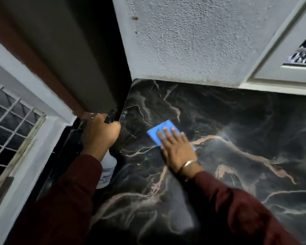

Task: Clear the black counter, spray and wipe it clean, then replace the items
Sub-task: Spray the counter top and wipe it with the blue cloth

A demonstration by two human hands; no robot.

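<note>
The black counter [237,121] has pale pink and white veins and fills the right and lower part of the view. My right hand [177,147] lies flat, fingers spread, pressing a folded blue cloth [160,129] onto the counter near its back left corner. My left hand [100,133] grips the neck of a white spray bottle [107,167] with a black trigger head, held upright at the counter's left edge. Both arms wear dark red sleeves. A metal bangle sits on the right wrist.
A rough grey wall [193,41] rises behind the counter. A dark door or panel [78,59] stands at the left corner. A barred window [9,124] is at far left, a white-framed window [290,59] at upper right.
</note>
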